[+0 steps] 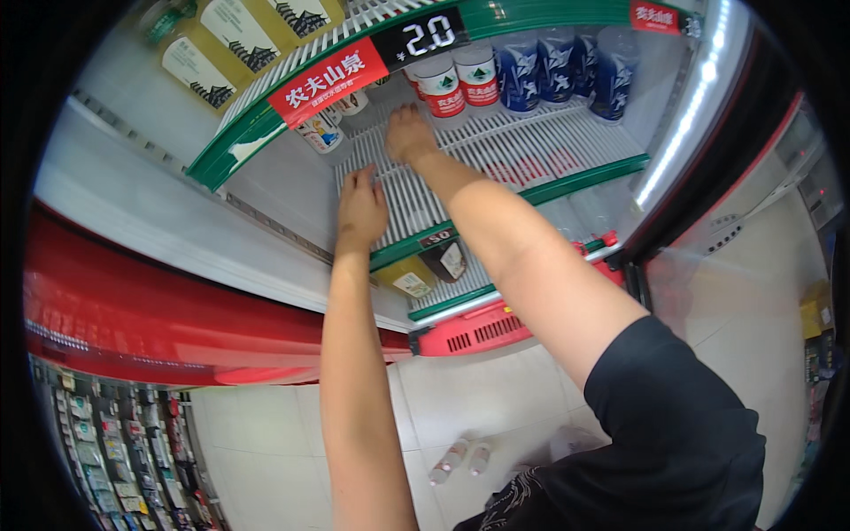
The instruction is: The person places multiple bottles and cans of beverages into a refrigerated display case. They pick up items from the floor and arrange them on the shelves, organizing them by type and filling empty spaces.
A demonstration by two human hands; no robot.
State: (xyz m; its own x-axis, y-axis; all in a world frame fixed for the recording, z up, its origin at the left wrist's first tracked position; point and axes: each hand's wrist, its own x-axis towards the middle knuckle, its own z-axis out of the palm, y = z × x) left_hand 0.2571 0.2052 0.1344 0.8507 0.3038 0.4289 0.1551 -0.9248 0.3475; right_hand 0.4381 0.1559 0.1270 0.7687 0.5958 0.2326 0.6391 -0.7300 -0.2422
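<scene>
Both my arms reach into a drinks refrigerator. My left hand (pixel 362 207) is over the left part of a white wire shelf (pixel 412 199), fingers pointing inward, with nothing seen in it. Deeper in, my right hand (pixel 410 135) is beside the red-labelled water bottles (pixel 443 93); its fingertips are near the bottles at the back, and whether they touch anything cannot be told. To the left stand clear bottles with white picture labels (pixel 323 136), partly hidden by the upper shelf's edge. Blue-labelled bottles (pixel 518 70) stand to the right of the red-labelled ones.
An upper shelf with a green front rail (pixel 246 143) holds yellow drink bottles (pixel 199 73). On a lower shelf lie a yellow bottle (pixel 406 277) and a dark bottle (pixel 446 260). Several small bottles (pixel 457 455) are on the tiled floor. A stocked rack (pixel 126 451) stands at lower left.
</scene>
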